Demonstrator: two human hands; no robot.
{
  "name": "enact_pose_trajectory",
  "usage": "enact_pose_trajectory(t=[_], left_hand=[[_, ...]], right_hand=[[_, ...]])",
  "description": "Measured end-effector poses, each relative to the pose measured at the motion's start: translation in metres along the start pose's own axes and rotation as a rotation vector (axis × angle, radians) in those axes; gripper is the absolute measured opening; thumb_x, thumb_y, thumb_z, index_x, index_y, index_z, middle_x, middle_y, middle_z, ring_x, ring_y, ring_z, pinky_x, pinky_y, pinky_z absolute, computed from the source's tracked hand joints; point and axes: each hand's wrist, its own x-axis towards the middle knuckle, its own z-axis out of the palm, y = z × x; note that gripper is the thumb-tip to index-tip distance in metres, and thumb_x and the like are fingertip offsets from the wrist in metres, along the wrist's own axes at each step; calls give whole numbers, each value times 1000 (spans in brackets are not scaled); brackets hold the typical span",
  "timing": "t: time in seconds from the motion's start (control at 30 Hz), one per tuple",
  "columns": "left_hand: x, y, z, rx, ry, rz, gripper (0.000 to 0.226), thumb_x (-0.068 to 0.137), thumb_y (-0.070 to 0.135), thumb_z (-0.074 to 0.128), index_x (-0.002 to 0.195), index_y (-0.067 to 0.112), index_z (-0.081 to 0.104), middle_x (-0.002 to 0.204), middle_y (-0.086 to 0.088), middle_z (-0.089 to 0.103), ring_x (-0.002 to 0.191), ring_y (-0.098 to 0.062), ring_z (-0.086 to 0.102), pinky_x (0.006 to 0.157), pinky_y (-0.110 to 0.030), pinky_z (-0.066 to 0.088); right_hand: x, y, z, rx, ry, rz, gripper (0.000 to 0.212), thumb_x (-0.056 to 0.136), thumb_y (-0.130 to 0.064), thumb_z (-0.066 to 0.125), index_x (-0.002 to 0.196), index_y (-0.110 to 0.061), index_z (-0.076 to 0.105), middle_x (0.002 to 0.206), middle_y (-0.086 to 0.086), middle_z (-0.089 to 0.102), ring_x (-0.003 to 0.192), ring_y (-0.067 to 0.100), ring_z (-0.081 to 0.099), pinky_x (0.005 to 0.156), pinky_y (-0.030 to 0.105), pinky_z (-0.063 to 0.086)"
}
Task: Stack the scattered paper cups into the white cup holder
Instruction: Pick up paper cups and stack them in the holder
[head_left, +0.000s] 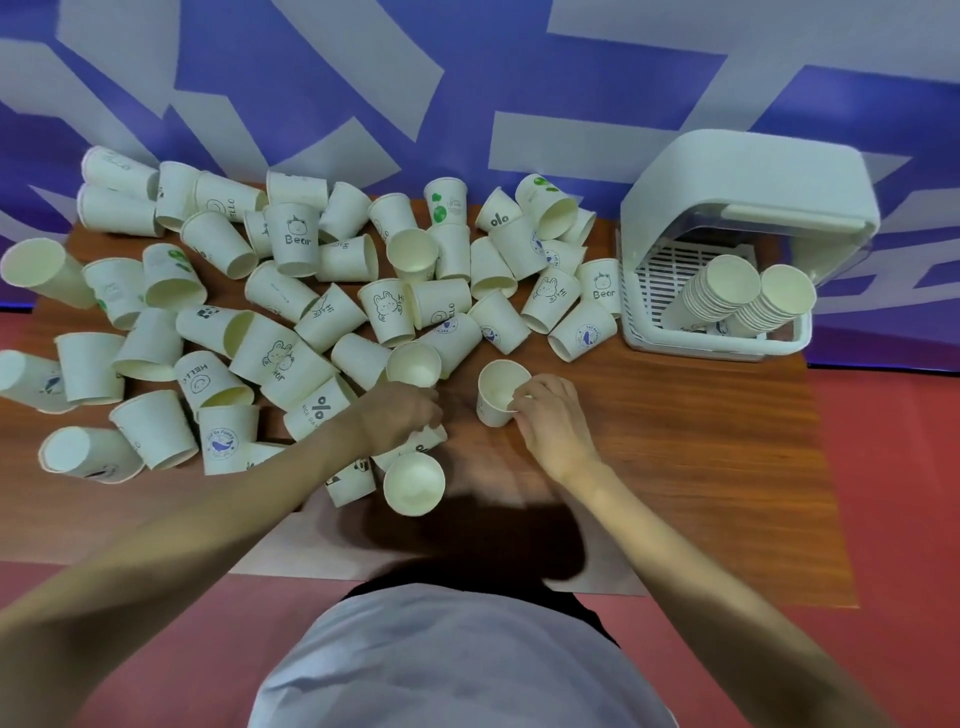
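Several white paper cups lie scattered over the left and middle of the wooden table, some upright, some on their sides. My right hand grips the rim of an upright cup near the table's middle. My left hand is closed on a cup at the edge of the pile, fingers over its side. Another upright cup stands just below that hand. The white cup holder stands at the back right with two tilted stacks of cups in its tray.
A blue and white patterned wall rises behind the table. Red floor lies to the right and in front. The table's right front part, between the holder and my right arm, is bare wood. My torso in a light shirt is at the bottom.
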Motion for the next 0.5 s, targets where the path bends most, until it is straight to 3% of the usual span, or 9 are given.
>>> enact_pose_trajectory(t=[0.27, 0.33, 0.4, 0.5], left_hand=[[11, 26, -32, -2, 48, -73, 21, 89, 9, 52, 101, 19, 66, 101, 2, 59, 91, -17, 57, 50, -20, 22], [17, 39, -41, -22, 108, -54, 18, 90, 10, 52, 97, 17, 67, 99, 0, 59, 87, -19, 58, 51, -21, 29], [26, 52, -51, -52, 179, -28, 17, 90, 11, 53, 96, 16, 68, 97, -2, 61, 83, -22, 60, 56, -31, 43], [44, 77, -64, -112, 319, 18, 16, 88, 15, 56, 96, 18, 69, 95, -1, 63, 80, -22, 62, 60, -36, 49]], right_hand=[[-24, 48, -23, 123, 136, 22, 13, 73, -1, 75, 83, -9, 73, 89, 2, 67, 91, 29, 59, 85, 30, 35], [-33, 62, -30, 139, 166, 40, 11, 76, -3, 73, 84, -10, 72, 90, 1, 67, 92, 28, 59, 86, 32, 36], [-42, 78, -38, 144, 202, 58, 10, 78, -4, 72, 86, -10, 71, 91, 0, 66, 94, 27, 58, 87, 32, 36], [-54, 104, -54, 166, 312, 75, 10, 84, -8, 66, 92, -11, 70, 90, 0, 66, 94, 24, 56, 86, 26, 30]])
